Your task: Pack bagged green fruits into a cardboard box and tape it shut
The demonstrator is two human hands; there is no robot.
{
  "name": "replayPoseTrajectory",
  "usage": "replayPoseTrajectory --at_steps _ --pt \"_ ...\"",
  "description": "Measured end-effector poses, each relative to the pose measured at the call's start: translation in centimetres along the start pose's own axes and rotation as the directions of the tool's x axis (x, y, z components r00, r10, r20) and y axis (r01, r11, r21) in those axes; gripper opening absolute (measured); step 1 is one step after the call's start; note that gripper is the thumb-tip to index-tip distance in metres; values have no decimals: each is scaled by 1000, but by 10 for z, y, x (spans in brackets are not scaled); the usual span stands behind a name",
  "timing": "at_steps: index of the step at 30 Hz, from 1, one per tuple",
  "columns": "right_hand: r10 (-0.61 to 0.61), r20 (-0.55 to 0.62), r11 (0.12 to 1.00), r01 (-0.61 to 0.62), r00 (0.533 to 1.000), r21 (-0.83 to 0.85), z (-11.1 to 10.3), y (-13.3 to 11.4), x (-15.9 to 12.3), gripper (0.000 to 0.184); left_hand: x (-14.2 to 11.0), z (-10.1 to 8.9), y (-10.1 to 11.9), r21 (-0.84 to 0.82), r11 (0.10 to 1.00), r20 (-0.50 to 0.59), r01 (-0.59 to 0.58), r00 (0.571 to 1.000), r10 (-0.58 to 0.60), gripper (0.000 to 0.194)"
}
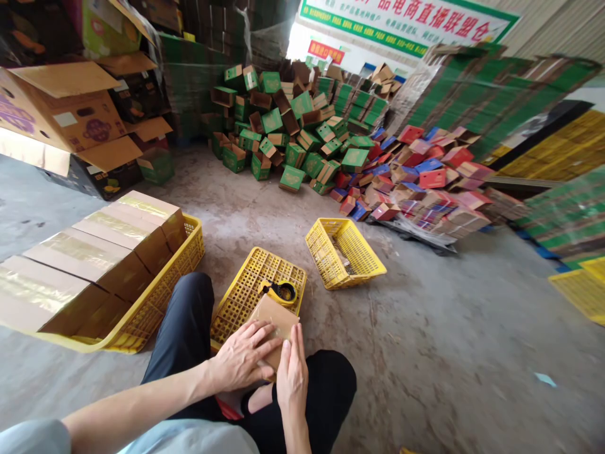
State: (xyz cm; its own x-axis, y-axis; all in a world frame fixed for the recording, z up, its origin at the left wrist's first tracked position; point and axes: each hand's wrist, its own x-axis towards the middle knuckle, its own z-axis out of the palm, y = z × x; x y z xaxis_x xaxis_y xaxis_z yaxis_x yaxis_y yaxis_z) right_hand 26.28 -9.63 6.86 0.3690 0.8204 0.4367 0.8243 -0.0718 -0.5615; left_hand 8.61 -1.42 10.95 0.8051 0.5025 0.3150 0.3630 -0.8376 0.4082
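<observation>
A small brown cardboard box (278, 315) sits at the near end of a yellow plastic crate (241, 277) that appears upside down between my knees. My left hand (243, 356) lies on the box's top with its fingers spread. Along the box's right edge, my right hand (293, 369) rests with straight fingers held side by side and its thumb toward the top. Neither hand is wrapped round the box. Just beyond the box, a yellow and black tape dispenser (282, 291) lies on the crate. The box's near side is partly hidden by my hands.
At left, a long yellow crate (193, 246) holds several taped cartons (127, 217). Another yellow crate (347, 252) stands ahead on the concrete floor. Farther back are heaps of green boxes (293, 157) and red-blue boxes (420, 176). Large open cartons (70, 113) are stacked at far left.
</observation>
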Motion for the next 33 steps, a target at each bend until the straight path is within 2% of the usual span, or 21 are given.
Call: replayPoseTrajectory --at_steps 3,6,9,14,18,21,23,26,28,30,31,33 --pt "-7 7 1000 7 1000 3 3 0 -7 56 7 1 -9 41 999 -52 30 998 -28 70" --pt "0 11 999 0 1000 -40 1 -1 -9 57 9 5 -24 98 989 -97 109 990 -99 69" --pt "-18 13 995 19 1000 -101 1 -5 -10 60 3 10 -32 79 981 -126 175 978 -164 77" --pt "-132 76 983 140 988 -119 12 -21 -11 62 -13 19 -26 -53 969 -95 240 965 -244 78" --pt "-148 160 985 159 976 -62 11 -30 -10 59 -19 22 -25 -98 942 -36 320 945 -325 76" --pt "-40 140 999 42 989 -14 9 -26 -20 65 -21 22 -31 -125 921 -9 370 928 -374 77" --pt "38 129 999 -41 991 16 13 -18 -37 70 -23 21 -38 -151 911 -26 383 920 -391 75" --pt "33 207 993 -55 978 101 31 -3 -67 60 -33 16 -60 -176 910 -93 375 914 -395 71" --pt "80 283 973 -136 956 185 48 4 -80 57 -42 11 -83 -146 914 -144 379 906 -398 63" --pt "166 379 927 -275 910 255 67 10 -80 59 -51 6 -110 -35 939 -178 342 922 -343 51" --pt "229 424 886 -368 876 282 76 13 -75 62 -54 4 -124 40 952 -167 304 941 -293 46" --pt "377 491 766 -563 785 310 90 20 -59 77 -61 1 -145 159 934 -144 320 944 -298 39"
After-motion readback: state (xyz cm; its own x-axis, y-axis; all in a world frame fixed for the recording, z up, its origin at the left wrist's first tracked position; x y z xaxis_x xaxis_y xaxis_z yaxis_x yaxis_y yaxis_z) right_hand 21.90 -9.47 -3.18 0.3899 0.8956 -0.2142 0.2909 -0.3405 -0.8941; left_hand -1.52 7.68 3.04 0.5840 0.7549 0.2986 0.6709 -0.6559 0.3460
